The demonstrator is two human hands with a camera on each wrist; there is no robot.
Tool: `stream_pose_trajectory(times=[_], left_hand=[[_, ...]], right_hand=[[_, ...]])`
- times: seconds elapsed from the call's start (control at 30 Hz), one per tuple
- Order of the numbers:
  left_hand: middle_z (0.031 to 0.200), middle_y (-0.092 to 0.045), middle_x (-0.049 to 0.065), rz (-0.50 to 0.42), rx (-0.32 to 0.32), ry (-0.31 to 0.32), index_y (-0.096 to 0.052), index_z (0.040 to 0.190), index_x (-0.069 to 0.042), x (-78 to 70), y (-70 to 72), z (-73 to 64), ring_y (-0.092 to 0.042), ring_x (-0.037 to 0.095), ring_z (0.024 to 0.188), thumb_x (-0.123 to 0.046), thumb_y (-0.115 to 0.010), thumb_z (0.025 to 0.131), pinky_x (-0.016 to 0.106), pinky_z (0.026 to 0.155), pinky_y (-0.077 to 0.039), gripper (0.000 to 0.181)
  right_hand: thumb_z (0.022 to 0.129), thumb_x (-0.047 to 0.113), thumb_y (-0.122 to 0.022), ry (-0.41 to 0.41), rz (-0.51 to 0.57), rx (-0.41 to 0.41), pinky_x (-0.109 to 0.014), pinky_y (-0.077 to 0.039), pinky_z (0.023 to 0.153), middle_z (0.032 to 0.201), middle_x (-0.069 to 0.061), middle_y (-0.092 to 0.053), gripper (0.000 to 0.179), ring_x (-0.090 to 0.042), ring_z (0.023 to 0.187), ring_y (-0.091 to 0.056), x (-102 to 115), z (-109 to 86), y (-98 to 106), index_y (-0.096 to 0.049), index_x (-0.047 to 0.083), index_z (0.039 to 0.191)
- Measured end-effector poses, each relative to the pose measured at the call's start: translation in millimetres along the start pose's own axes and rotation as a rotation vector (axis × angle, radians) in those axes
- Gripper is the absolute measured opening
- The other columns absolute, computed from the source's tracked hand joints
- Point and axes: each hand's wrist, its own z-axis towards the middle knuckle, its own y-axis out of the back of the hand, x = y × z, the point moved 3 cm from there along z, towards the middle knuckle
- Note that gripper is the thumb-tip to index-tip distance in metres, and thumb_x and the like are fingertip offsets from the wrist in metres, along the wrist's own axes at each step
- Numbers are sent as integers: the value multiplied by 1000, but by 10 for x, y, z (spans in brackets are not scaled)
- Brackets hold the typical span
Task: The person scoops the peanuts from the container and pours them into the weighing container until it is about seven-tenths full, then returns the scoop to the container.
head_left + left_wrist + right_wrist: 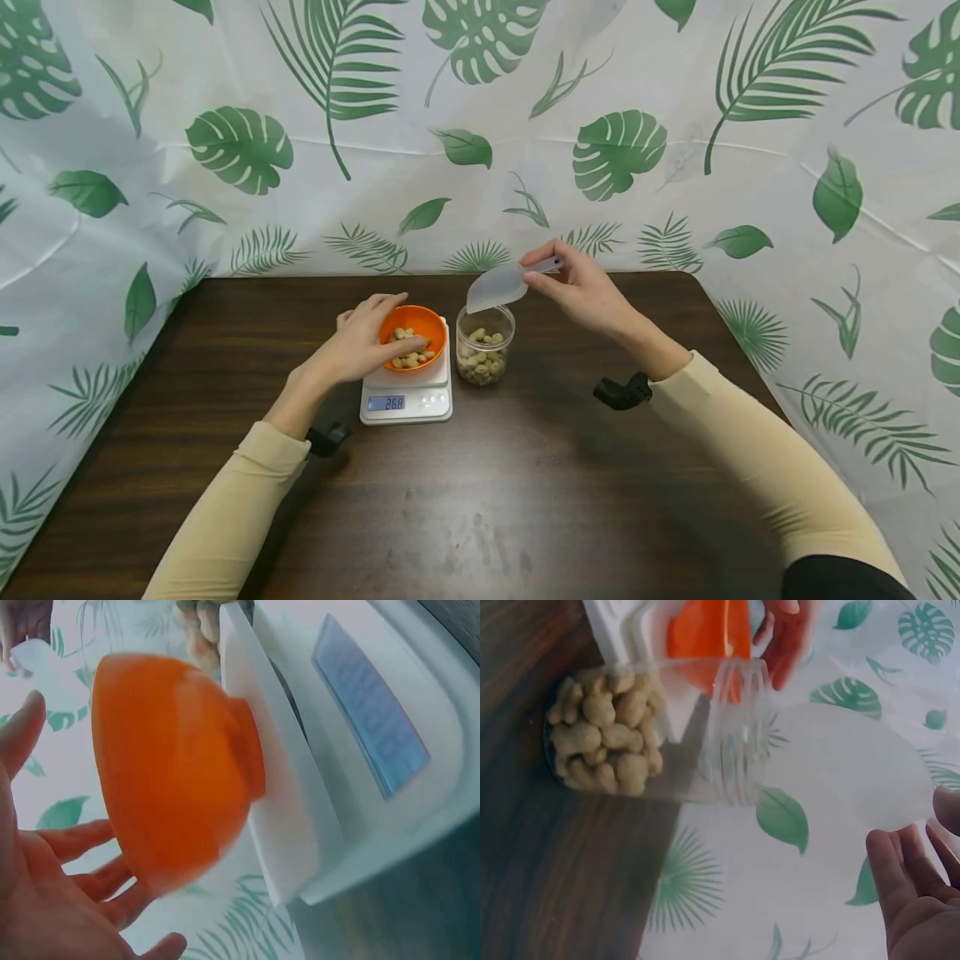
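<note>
- My right grip (580,292): clamped on the scoop (497,287), apparently to poise it above the jar (739,750).
- My left grip (362,343): fingers apart, probably to steady the bowl (165,772) atop the scale (418,407).

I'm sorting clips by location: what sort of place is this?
Probably a simple indoor tabletop workspace; the exact room is unclear. A dark wood-grain table meets a leaf-print sheet, and a digital scale stands beside a jar of peanuts.

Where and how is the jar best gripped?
Probably round the jar below its threaded neck, from the right. It's upright and round-sided; the scale stands close on its left, and the scoop is at its mouth.
</note>
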Motion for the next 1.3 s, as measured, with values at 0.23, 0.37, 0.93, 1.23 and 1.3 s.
stream_pose_trajectory(times=[0.23, 0.37, 0.93, 1.23, 1.3], left_hand=[[147, -50, 12, 27, -15, -82, -53, 146, -6, -153, -63, 110, -46, 32, 132, -48, -73, 93, 65, 108, -18, 71], [147, -51, 12, 65, -11, -97, -53, 146, -7, -228, -138, 182, -45, 31, 132, -51, -75, 90, 65, 108, -19, 74], [150, -53, 8, 101, 50, -114, -48, 151, -6, -433, -331, 399, -44, 27, 139, -53, -83, 83, 64, 112, -13, 90], [145, -57, 9, 88, 47, -122, -48, 149, -4, -499, -387, 452, -53, 27, 128, -50, -86, 81, 63, 111, -13, 90], [143, -58, 8, 97, 44, -121, -49, 149, -4, -507, -397, 466, -55, 26, 126, -51, -86, 80, 64, 112, -14, 91]], right_hand=[[104, 18, -63, -10, -113, 85, -36, -47, 73, 126, -10, -62, 21, -25, 99, -64, -1, 39, 11, -62, 3, 119], [104, 18, -64, -7, -205, 145, -37, -46, 66, 116, -10, -64, 19, -25, 76, -58, 20, 61, -33, -63, 5, 118], [100, 7, -66, 79, -424, 307, -44, -53, 79, 106, -13, -65, 12, -27, 95, -65, 226, 198, -260, -60, 0, 108], [99, 2, -64, 52, -473, 375, -44, -53, 80, 104, -13, -65, 10, -28, 94, -65, 241, 241, -383, -61, -1, 108], [99, 2, -63, 52, -487, 397, -44, -54, 81, 104, -12, -66, 10, -28, 95, -65, 241, 250, -409, -61, -1, 108]])
